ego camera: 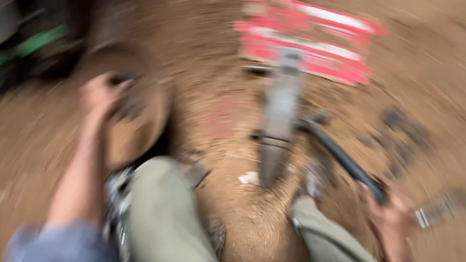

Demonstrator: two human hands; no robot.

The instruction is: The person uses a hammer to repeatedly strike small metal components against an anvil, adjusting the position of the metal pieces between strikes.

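Note:
The picture is heavily motion-blurred. My left hand (99, 94) reaches forward at the upper left and closes on a small dark object against a round brown thing (141, 123). My right hand (391, 213) at the lower right grips the end of a long black handle (340, 155). That handle runs up and left to a grey metal tool (279, 116) standing on the dirt ground between my knees. My legs in olive trousers (162, 208) fill the bottom middle.
A red and white flat box or board (310, 41) lies on the dirt beyond the grey tool. Several small dark pieces (400, 133) are scattered at the right. A green-edged dark object (36, 43) sits at the top left.

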